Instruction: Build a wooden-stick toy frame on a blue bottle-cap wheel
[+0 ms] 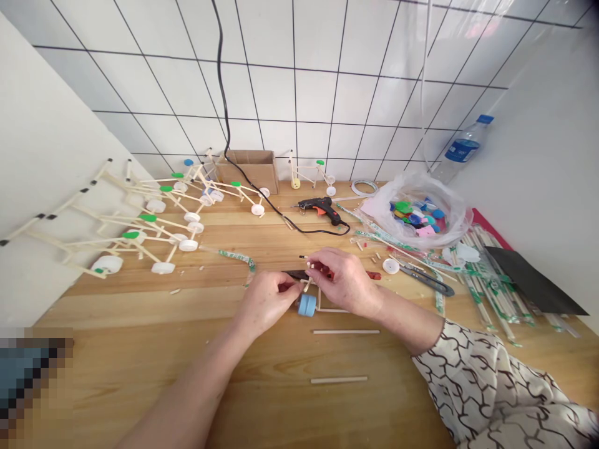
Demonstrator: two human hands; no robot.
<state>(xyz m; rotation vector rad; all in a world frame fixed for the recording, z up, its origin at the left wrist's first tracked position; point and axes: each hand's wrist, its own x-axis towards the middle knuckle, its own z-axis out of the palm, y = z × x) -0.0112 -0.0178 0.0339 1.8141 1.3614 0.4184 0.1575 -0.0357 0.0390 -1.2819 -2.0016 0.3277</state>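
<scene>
My right hand (349,280) pinches a short wooden stick (307,286) between thumb and fingers, tilted above a small stick frame (334,310). A blue bottle-cap wheel (307,305) sits at the frame's left end. From the left, my left hand (269,299) has its thumb and forefinger closed on the frame beside this wheel; its exact grip point is partly hidden. Behind both hands lies a dark tool with red handles (374,275), mostly covered. Two loose wooden sticks, a nearer one (339,380) and a farther one (346,332), lie in front of the frame.
Several stick models with white wheels (188,245) stand at left. A black glue gun (321,207), cardboard box (253,171) and another model (309,171) are at the back. Right are a bag of caps (416,215), a cutter (425,279), wrapped sticks (491,277) and a bottle (463,149).
</scene>
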